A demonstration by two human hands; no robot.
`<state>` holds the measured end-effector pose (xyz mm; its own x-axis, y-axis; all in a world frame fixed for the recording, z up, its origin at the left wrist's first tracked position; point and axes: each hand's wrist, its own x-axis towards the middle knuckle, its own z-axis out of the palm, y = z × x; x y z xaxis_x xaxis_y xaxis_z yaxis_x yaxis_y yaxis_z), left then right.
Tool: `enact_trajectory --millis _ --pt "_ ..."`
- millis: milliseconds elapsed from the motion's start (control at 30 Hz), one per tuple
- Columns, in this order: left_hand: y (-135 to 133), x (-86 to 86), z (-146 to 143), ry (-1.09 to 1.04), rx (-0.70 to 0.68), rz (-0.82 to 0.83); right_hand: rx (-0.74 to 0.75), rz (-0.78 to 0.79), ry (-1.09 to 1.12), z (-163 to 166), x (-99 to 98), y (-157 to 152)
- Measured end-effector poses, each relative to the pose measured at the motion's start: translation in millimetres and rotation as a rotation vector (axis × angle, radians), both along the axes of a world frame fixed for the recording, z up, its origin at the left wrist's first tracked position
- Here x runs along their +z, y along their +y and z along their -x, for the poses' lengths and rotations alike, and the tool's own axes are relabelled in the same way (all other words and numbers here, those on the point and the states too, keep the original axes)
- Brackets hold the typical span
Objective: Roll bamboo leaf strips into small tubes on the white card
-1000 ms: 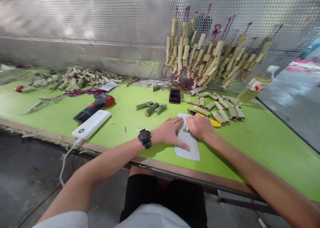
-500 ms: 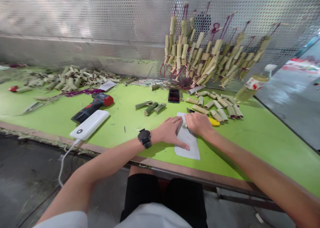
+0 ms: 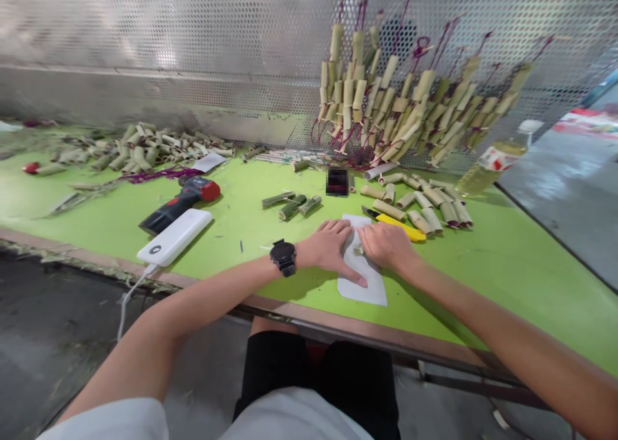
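A white rectangular sheet [image 3: 365,292] lies flat on the green table top. My left hand [image 3: 331,247] rests on its left edge with the fingers stretched out and the thumb spread across it. On the sheet's right side my right hand [image 3: 386,244] is closed, knuckles up, over a small bamboo piece [image 3: 358,250]. Only a pale end of that piece shows; the fingers cover the rest. Just beyond the right hand lies a yellow utility knife [image 3: 403,228] with a dark tip.
Short bamboo tubes [image 3: 425,202] lie behind the knife, green ones [image 3: 293,207] further left. Strung bamboo [image 3: 396,105] leans on the perforated metal wall. A cordless drill [image 3: 181,202], white power bank [image 3: 174,237] and bamboo heap [image 3: 140,147] are left. An oil bottle [image 3: 495,163] stands right.
My right hand has slid a little toward me along the sheet with the bamboo piece, uncovering more of the yellow knife. My left hand stays spread on the sheet.
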<state>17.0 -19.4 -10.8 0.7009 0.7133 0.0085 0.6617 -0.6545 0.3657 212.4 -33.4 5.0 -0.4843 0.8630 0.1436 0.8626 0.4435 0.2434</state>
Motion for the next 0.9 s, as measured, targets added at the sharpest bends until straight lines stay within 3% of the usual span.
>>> enact_trajectory --millis 200,467,633,767,900 --pt "3 -2.3 -1 -0.002 -0.012 0.055 -0.013 0.023 -0.037 4 5.9 34" --pt "2 -6.8 -1 -0.034 0.012 0.076 0.165 0.008 0.045 -7 -6.2 -7" --pt "6 -5.3 0 -0.002 -0.035 0.076 0.140 -0.016 -0.050 -10 -1.6 24" --pt "19 -1.3 10 0.040 -0.131 0.048 0.259 0.000 -0.100 -17 2.7 52" --pt "35 7.1 23 0.090 -0.186 -0.050 0.421 -0.043 -0.060 -20 -3.9 38"
